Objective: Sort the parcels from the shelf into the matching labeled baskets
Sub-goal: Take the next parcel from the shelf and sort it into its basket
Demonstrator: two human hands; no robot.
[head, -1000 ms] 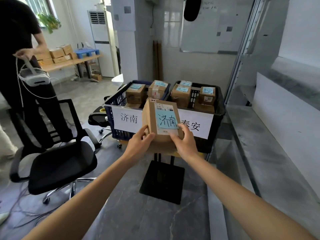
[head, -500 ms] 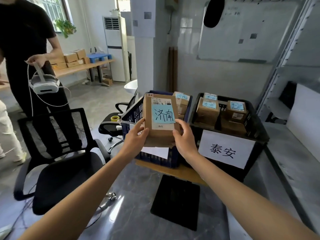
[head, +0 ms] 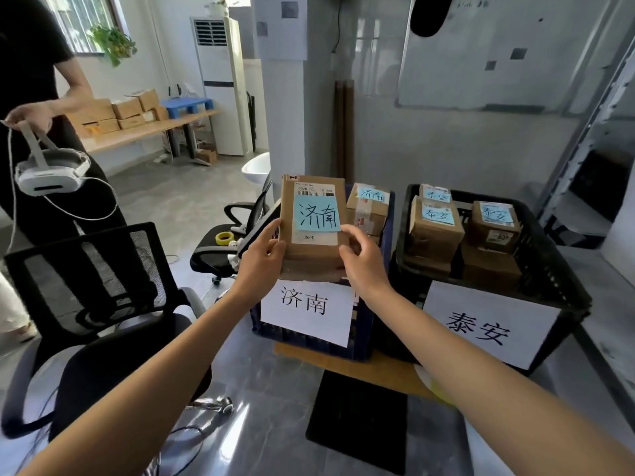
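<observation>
Head view: both hands hold one brown cardboard parcel point(head: 311, 249) upright in front of the camera, its labelled face turned to the viewer. A blue note point(head: 318, 214) stuck on that face reads 济南, over a white shipping label.

The left hand point(head: 262, 256) grips the parcel's lower left edge, thumb laid on the front and the other fingers hidden behind the box. The right hand point(head: 361, 261) pinches the lower right corner, thumb tip just beside the note's bottom corner and the fingers curled against the side. The parcel sits between the two hands, rising above both.

It hangs over the near left part of the blue basket point(head: 386, 245), directly above the white sheet point(head: 307, 312) on the basket's front, which also reads 济南. Whether its bottom edge touches the rim or anything inside cannot be told. Behind it in the same basket lies another parcel with a 济南 note point(head: 369, 209).

Just beside, to the right, stands the black basket point(head: 553, 266) with a white 泰安 sheet point(head: 488, 326); several parcels with blue notes point(head: 434, 228) are stacked in it. Both baskets rest on a small wooden table point(head: 378, 371).

To the left stand a black mesh office chair point(head: 103, 304) and a person in black holding a white headset point(head: 48, 175).
</observation>
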